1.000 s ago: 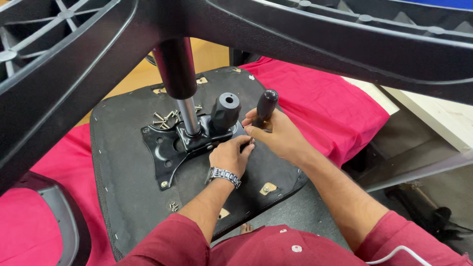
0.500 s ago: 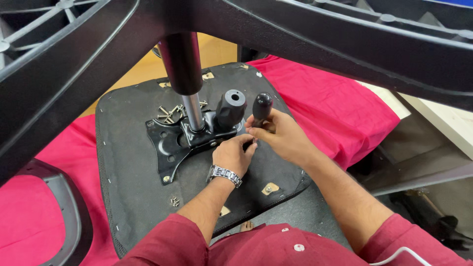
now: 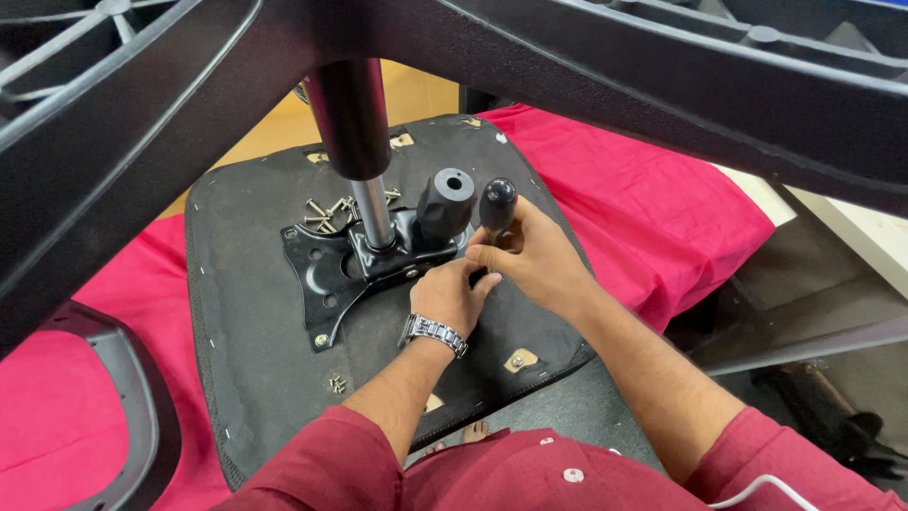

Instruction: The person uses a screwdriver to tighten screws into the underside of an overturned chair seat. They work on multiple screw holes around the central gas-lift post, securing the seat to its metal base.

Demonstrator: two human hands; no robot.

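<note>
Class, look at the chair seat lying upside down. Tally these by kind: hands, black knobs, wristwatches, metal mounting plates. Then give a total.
Hands: 2, left hand and right hand
Black knobs: 2, round knob and hollow knob
Wristwatches: 1, watch
Mounting plates: 1, plate
Total: 6

Both forearms are reaching forward from dark red sleeves, converging ahead of the chest. The left hand (image 3: 452,295) is lying palm down, wrist straight and banded by a metal watch, its fingers (image 3: 482,284) curling in toward the other hand. The right hand (image 3: 530,263) is sitting just beside and slightly above it, knuckles up, fingers wrapping closed in a fist-like grip, thumb pressing across toward the left fingertips.
</note>
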